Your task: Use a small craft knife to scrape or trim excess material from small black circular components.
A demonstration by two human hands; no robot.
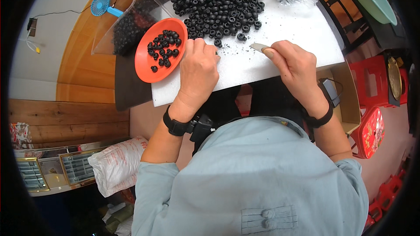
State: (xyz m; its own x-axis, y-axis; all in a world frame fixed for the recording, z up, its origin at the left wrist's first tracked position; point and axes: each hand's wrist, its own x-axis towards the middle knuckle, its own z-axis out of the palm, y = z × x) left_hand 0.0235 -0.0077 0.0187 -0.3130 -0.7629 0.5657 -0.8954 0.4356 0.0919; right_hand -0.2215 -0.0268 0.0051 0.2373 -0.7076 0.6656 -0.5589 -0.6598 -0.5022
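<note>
- Light-blue shirt (249, 179) fills bottom centre of frame.
- Left hand (199, 69), centre: fingers curled down on white foam board (280, 30); what it holds I cannot tell.
- Right hand (295, 67) is closed around small blade (259, 47).
- Orange plate (144, 63), centre-left: approx. 20 black rings (164, 48) done, I judge.
- Big pile (218, 0), top centre, is left; prob. early stage.

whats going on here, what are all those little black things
A person sits at a white foam board heaped with small black rubber rings. Their right hand holds a small blade over the board, while the left hand rests closed just below the pile, what it holds hidden. An orange plate beside the left hand holds a smaller batch of rings.
</note>
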